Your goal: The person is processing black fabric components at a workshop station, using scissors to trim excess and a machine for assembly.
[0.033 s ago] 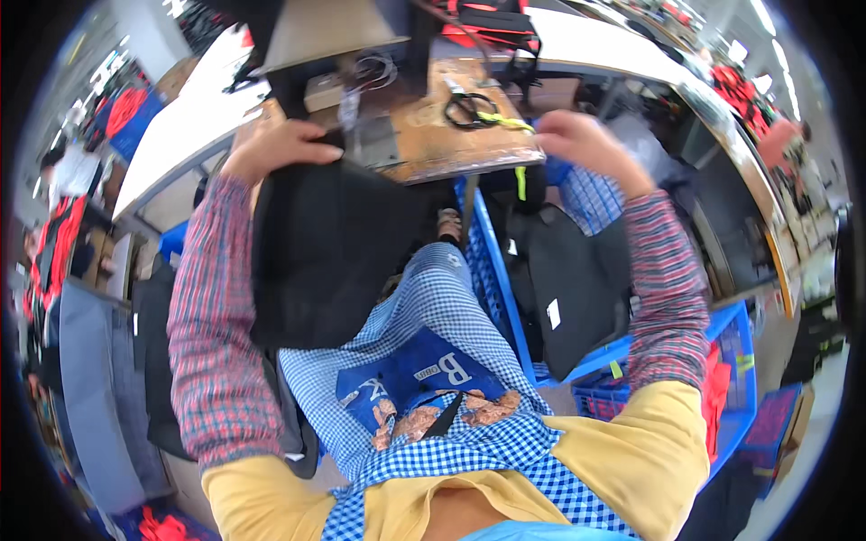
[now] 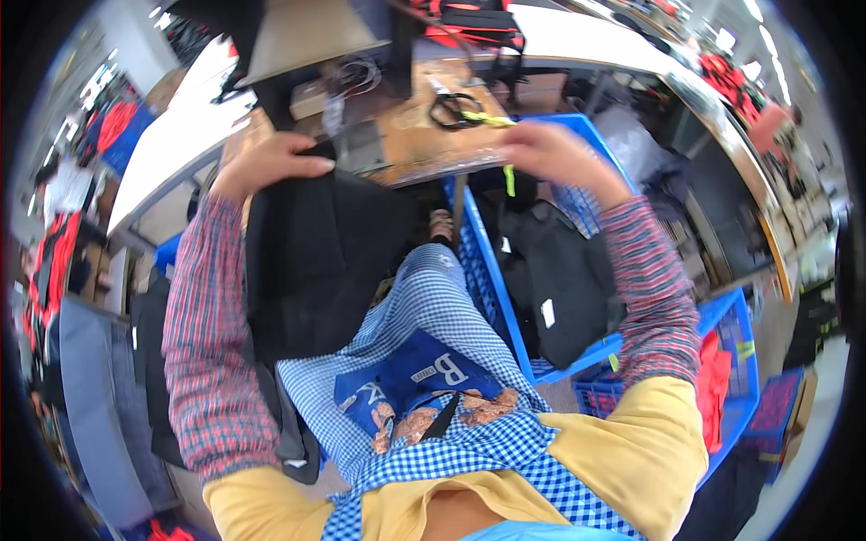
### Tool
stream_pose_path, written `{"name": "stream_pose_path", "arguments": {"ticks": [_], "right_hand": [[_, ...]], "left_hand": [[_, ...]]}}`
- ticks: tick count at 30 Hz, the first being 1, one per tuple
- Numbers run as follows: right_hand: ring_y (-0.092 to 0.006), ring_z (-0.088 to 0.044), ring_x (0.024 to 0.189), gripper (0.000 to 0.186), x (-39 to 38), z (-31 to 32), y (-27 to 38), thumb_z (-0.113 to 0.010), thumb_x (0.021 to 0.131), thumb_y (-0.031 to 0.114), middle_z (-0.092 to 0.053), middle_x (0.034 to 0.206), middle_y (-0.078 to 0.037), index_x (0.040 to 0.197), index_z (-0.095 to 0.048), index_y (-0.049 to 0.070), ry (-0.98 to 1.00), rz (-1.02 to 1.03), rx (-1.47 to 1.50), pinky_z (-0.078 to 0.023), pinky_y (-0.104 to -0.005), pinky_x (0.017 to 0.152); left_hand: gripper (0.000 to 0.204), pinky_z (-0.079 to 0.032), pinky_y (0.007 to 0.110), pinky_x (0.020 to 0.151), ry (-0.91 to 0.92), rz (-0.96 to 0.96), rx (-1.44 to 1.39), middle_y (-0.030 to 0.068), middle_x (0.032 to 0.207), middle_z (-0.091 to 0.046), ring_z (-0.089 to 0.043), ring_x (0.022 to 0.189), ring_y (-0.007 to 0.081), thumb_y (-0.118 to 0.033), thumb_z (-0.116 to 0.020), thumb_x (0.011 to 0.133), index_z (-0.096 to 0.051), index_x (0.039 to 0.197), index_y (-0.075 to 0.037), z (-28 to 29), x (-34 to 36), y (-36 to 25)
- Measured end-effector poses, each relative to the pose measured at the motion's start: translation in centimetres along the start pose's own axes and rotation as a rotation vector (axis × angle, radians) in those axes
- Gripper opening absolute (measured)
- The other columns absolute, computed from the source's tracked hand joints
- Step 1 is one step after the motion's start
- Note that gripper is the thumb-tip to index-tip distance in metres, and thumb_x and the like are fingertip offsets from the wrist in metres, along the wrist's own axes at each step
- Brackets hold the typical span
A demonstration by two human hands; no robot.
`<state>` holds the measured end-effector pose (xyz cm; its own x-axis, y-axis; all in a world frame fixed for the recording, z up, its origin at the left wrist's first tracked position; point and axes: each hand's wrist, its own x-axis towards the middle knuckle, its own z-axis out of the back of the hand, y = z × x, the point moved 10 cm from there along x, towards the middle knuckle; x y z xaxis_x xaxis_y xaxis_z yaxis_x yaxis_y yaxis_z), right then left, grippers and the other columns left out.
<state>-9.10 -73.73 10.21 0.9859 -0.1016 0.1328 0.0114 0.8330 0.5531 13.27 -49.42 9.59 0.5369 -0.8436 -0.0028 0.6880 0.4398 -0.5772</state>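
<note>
My left hand (image 2: pixel 275 167) pinches the upper edge of a black fabric piece (image 2: pixel 311 261) between thumb and fingers. The cloth hangs at the front of the wooden machine table, over my left side and lap. My right hand (image 2: pixel 559 158) is at the table's right front corner, its fingers smeared by motion. Close to those fingertips lies a neon yellow-green strip (image 2: pixel 489 119), and a length of the same colour hangs below the edge. Black-handled scissors (image 2: pixel 456 111) rest on the wooden tabletop (image 2: pixel 424 149) just left of that hand. Whether the right fingers grip the strip is unclear.
A blue crate (image 2: pixel 492 288) with black fabric pieces (image 2: pixel 564 279) stands right of my knees. Another blue crate (image 2: pixel 741 361) holds red cloth (image 2: pixel 713 388). A machine body (image 2: pixel 316 45) rises at the back of the table. More dark pieces (image 2: pixel 158 361) hang at my left.
The view has shifted slightly, moving the table leftward in the picture. My right hand has moved left, closer over the yellow-green strip. My left hand still holds the black fabric.
</note>
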Motion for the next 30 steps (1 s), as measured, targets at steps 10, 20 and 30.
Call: {"name": "stream_pose_path", "arguments": {"ticks": [10, 20, 30], "right_hand": [[-0.0141, -0.064, 0.088, 0.04, -5.9, -10.0, 13.3, -0.069, 0.085, 0.021, -0.068, 0.098, -0.007, 0.115, -0.059, -0.004, 0.363, 0.07, 0.971, -0.052, -0.0269, 0.078], [-0.0159, -0.064, 0.094, 0.043, -12.1, -1.2, 0.9, -0.071, 0.08, 0.007, -0.065, 0.109, -0.011, 0.119, -0.057, -0.005, 0.141, -0.171, 1.184, -0.051, -0.0278, 0.087], [-0.0278, -0.054, 0.119, 0.054, -8.7, -1.0, 4.8, -0.07, 0.085, 0.024, -0.056, 0.126, -0.018, 0.129, -0.05, 0.0, -0.278, 0.14, 0.126, -0.042, -0.035, 0.099]], "left_hand": [[0.035, -0.046, 0.028, 0.07, 0.378, -0.028, -0.226, 0.004, 0.076, -0.059, -0.056, 0.074, 0.0122, -0.026, -0.073, 0.08, -0.063, 0.096, 0.005, -3.9, -10.9, -12.5], [0.025, -0.049, 0.029, 0.071, 0.31, -0.126, -0.009, 0.0092, 0.088, -0.067, -0.063, 0.08, 0.0157, -0.016, -0.07, 0.081, -0.065, 0.1, 0.0, -5.1, -10.5, -14.2], [0.038, -0.036, 0.033, 0.056, 0.127, -0.343, -0.124, 0.0075, 0.062, -0.04, -0.038, 0.062, 0.0121, -0.029, -0.065, 0.088, -0.052, 0.075, 0.005, -9.4, -6.3, -16.4]]}}
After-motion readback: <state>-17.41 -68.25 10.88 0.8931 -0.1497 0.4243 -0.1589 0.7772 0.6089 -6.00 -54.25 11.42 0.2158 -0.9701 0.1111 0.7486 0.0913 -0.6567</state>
